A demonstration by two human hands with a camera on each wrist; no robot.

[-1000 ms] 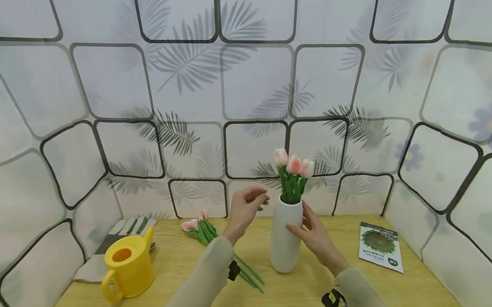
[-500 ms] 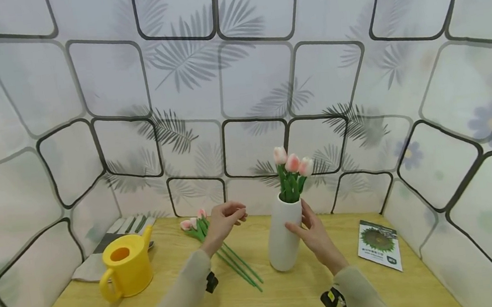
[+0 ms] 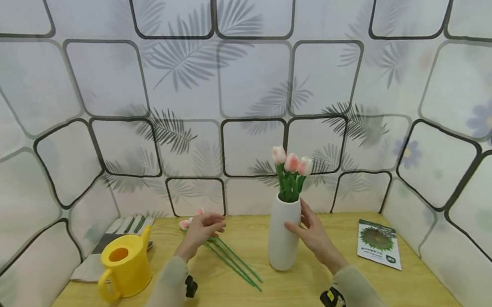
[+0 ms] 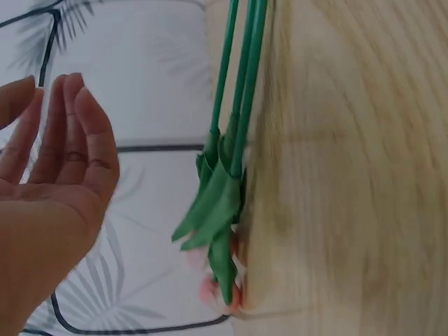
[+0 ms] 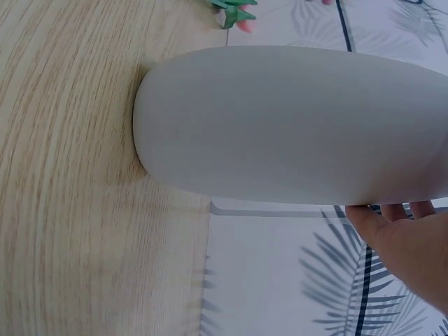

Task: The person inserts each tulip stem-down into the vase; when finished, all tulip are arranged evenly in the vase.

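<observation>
A white vase (image 3: 282, 239) stands on the table with several pink-and-white tulips (image 3: 292, 166) upright in it. My right hand (image 3: 315, 236) holds the vase from its right side, thumb on the front and fingers behind; in the right wrist view the fingertips meet the vase wall. Toward the left, my left hand (image 3: 201, 232) hovers over a loose bunch of tulips (image 3: 235, 262), hiding part of their leaves and blooms. From the left wrist, the green stems and leaves (image 4: 227, 189) show beside that hand, which has nothing between its relaxed fingers.
A yellow watering can (image 3: 127, 268) stands at the left, before a grey-and-white cloth (image 3: 88, 266) with several tools partly hidden behind the can. At the right lies a seed packet (image 3: 378, 244) with a sunflower picture. A patterned curtain (image 3: 191, 149) closes off the table's back.
My left hand has moved left and down, away from the vase to above the loose tulips. The right hand has stayed on the vase.
</observation>
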